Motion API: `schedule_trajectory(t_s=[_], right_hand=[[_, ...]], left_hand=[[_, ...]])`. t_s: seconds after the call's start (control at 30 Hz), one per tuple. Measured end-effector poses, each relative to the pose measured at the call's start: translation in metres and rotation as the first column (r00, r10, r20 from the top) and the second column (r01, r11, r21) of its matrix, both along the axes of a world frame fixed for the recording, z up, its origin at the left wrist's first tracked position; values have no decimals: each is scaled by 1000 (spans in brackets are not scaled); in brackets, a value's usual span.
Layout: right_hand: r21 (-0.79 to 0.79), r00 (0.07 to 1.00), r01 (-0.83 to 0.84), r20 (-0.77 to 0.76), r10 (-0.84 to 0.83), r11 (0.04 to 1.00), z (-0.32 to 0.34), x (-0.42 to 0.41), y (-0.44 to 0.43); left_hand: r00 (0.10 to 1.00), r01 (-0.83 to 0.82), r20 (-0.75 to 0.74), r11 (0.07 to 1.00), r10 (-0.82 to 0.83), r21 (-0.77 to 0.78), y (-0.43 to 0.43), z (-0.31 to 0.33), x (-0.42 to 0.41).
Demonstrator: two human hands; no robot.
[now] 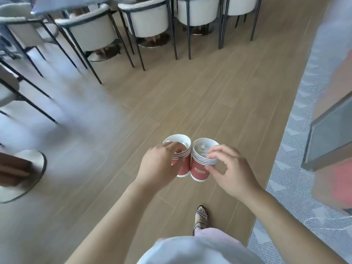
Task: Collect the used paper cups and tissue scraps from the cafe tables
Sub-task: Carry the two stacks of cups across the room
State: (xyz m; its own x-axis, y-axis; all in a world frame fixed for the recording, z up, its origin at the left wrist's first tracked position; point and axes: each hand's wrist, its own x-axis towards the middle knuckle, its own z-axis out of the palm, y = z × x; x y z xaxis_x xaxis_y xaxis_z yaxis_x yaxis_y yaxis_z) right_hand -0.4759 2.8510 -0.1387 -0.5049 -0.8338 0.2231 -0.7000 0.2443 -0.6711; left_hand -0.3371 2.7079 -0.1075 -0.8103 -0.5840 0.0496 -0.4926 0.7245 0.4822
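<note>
Pale cloth of the person's garment [190, 250] is showing nearest, and just past it a foot in a strappy sandal [202, 216] is standing on the wood-plank floor [171, 103]. Both bare arms are reaching forward above the floor, each carrying a stack of red paper cups. The left hand [156, 166] is holding the left stack [183, 166], its grip closed with fingers curled over the white rim. The right hand [234, 172] is pinching the right stack [200, 168] at its layered rims, its grip closed between thumb and fingertips. The two stacks are being held upright side by side, touching or nearly so. Crumpled tissue scraps [202, 149] are lying inside the top cup of the right stack. A grey patterned carpet [297, 197] is bordering the wood on the right, and a round metal base [38, 168] is sitting at the left. Farther off, white upholstered chairs [146, 21] on dark metal legs are lining the back.
</note>
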Motion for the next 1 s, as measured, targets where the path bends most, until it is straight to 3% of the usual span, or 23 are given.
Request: schedule_trajectory(t_s=[0.33, 0.63, 1.0], right_hand=[[27, 995, 20, 99, -22, 999, -13, -143, -102], [63, 995, 16, 98, -22, 998, -23, -271, -252], [30, 966, 181, 184, -184, 983, -10, -458, -420]], left_hand=[[999, 25, 43, 999, -27, 38, -107, -12, -148], [999, 29, 35, 992, -34, 119, -256, -33, -273], [990, 134, 28, 979, -140, 151, -457, -15, -478]])
